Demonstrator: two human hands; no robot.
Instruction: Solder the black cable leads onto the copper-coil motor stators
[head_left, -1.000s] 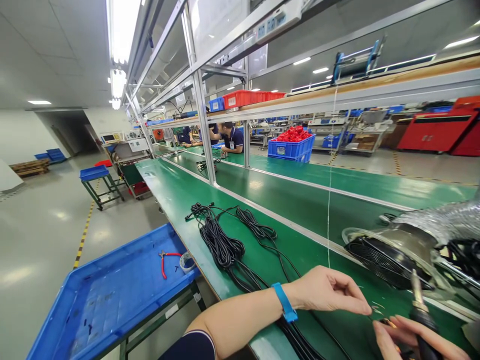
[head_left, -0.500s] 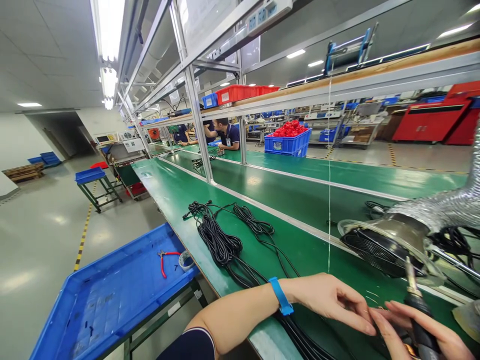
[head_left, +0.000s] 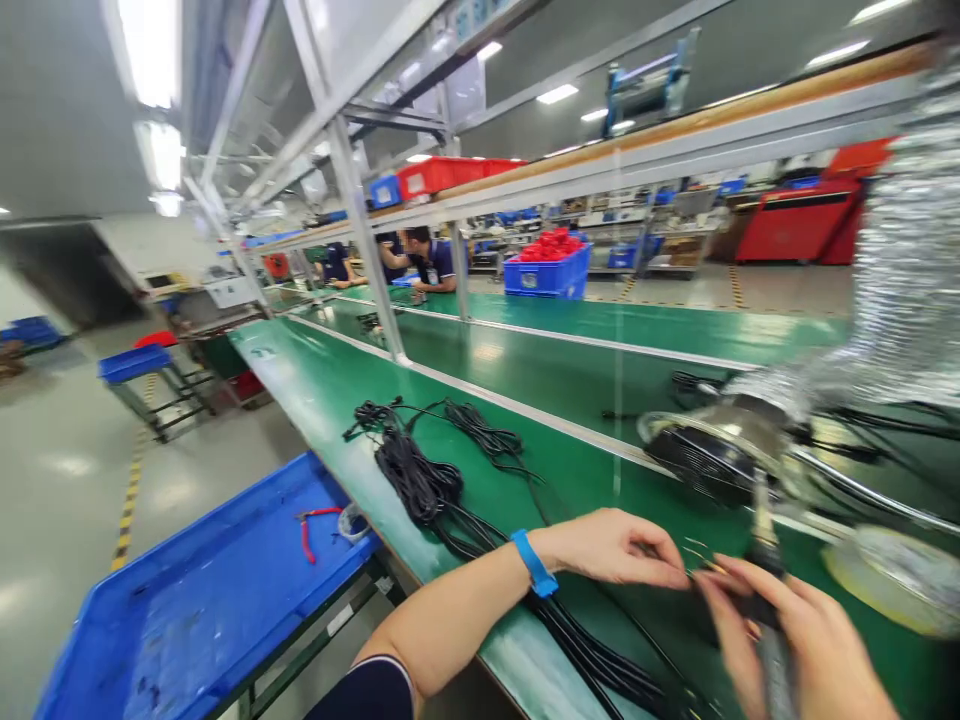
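My right hand (head_left: 806, 625) is closed around a soldering iron (head_left: 772, 640), its tip pointing up toward the fan. Thumb and forefinger of that hand are also pinched, close to the left fingertips. My left hand (head_left: 626, 550), with a blue band (head_left: 534, 565) at the wrist, makes a pinch; what it grips is too small and blurred to name. Thin pale wire bits (head_left: 699, 546) show beside the fingertips. Black cables (head_left: 592, 650) run along the green belt under my left forearm, from a coiled bundle (head_left: 420, 480) farther off.
A black fan (head_left: 694, 462) joins a silver duct (head_left: 892, 220) at right, near a roll of clear tape (head_left: 896, 580). Left below is a blue tray (head_left: 202, 600) with red-handled cutters (head_left: 307, 535). A thin strand (head_left: 618, 400) hangs from the shelf. Co-workers (head_left: 431, 262) sit beyond.
The view has turned right, so the scene appears shifted left, and the tape roll shows more fully. Both hands keep close together, with the iron still in my right hand.
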